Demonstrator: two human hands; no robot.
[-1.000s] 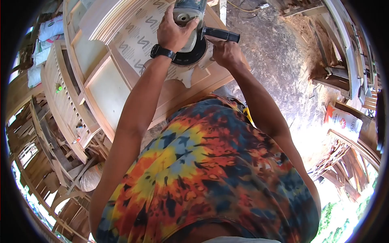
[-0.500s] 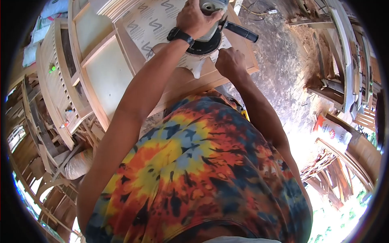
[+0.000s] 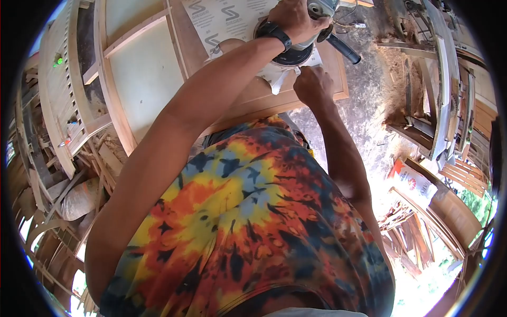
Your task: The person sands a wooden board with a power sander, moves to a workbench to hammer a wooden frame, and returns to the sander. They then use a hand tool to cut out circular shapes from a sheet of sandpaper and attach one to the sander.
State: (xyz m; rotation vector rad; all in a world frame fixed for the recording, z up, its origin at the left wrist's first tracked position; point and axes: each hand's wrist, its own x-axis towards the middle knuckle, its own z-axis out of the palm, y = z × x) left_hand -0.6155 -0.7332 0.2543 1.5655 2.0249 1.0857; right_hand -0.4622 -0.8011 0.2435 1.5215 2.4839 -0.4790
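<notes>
My left hand, with a black watch at the wrist, is wrapped round the body of an angle grinder near the top. Below that hand is the grinder's round black disc, and its black side handle points to the right. The disc lies over a printed sheet of paper with a torn white edge, on a framed wooden panel. Just right of the torn edge, my right hand is closed, its fingertips pinching a small white bit of the paper beside the disc.
Wooden frames with pale panels stand at the left, beside a slatted curved piece. Scrap wood and a sack lie lower left. At the right are a long metal-edged bench, a printed bag and wood offcuts.
The view has shifted, so both hands, the grinder and the panel appear further right. The left hand still holds the grinder, and the right hand stays closed beside the disc.
</notes>
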